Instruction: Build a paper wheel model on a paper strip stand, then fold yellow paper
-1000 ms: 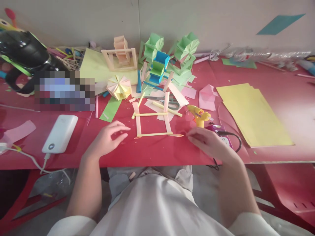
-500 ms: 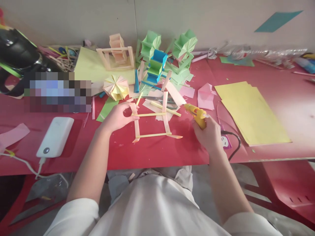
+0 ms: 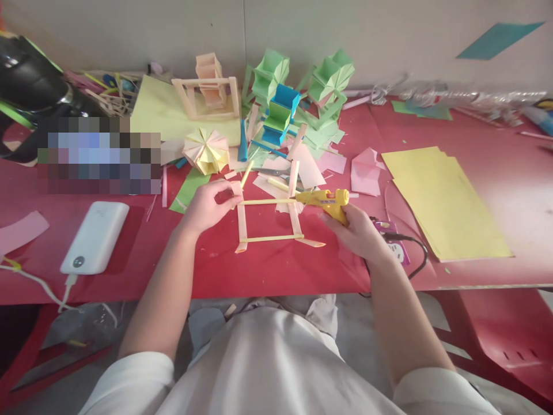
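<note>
My left hand (image 3: pixel 215 206) pinches the upper left corner of a paper frame (image 3: pixel 272 237), built of pale pink rolled strips joined by two thin yellow rods. In my right hand (image 3: pixel 356 227) is a yellow glue gun (image 3: pixel 326 199). Its nozzle points left, at the frame's upper right corner, where a yellow rod meets a pink strip; whether it touches cannot be made out. Behind the frame lie scissors (image 3: pixel 273 171), partly covered by paper scraps, and a loose yellow paper rod (image 3: pixel 279 184).
Folded paper models stand at the back: a peach one (image 3: pixel 210 80), a blue and green one (image 3: pixel 279 115), and green ones (image 3: pixel 271 75). Yellow sheets (image 3: pixel 449 202) lie on the right. A white power bank (image 3: pixel 95 236) is at left, a purple power socket (image 3: pixel 396 251) beside my right wrist.
My right hand has turned the glue gun level and brought its nozzle left to the frame's upper right corner. My left hand stays at the upper left corner.
</note>
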{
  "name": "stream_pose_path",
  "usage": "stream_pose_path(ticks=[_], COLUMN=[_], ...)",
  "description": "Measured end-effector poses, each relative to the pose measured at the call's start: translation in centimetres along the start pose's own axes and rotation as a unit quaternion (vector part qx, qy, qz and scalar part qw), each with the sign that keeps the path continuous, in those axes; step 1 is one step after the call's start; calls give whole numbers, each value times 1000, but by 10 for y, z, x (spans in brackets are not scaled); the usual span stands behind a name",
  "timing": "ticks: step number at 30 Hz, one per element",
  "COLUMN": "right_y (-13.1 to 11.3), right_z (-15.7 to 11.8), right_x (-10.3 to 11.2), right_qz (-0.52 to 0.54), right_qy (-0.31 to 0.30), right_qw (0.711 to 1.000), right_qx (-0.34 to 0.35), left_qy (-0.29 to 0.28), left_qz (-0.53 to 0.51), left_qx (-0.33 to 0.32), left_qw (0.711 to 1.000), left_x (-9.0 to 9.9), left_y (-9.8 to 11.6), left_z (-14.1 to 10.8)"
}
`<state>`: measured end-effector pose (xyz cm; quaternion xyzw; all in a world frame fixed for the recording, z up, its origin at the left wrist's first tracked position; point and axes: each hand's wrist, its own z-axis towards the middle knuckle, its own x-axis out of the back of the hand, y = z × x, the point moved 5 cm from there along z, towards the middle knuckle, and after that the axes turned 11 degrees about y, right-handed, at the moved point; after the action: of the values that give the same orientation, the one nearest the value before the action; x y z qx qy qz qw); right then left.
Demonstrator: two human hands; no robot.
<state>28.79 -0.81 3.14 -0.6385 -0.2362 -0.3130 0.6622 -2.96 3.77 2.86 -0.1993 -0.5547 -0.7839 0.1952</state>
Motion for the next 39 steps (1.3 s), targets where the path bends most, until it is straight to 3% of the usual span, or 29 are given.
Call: stream_pose_path(ticks=[22, 32, 35, 39], right_y=[3, 14, 16, 27], right_z=[1, -5, -10, -15], right_x=[0, 12, 18, 23], right_qz=[-16, -37, -18, 0], right_qy=[0, 1, 37, 150], right_qw=[1000, 999, 998, 987], right_qx=[-8, -30, -42, -62], left_qy=[0, 1, 2, 5], left_qz=[-2, -15, -13, -12], left_qx=[-13, -6, -4, -10], left_qw=[1000, 1000, 1000, 1000], left_x=[-1, -2, -2, -2], left_y=[1, -1, -2, -2], left_z=[-1, -1, -2, -2])
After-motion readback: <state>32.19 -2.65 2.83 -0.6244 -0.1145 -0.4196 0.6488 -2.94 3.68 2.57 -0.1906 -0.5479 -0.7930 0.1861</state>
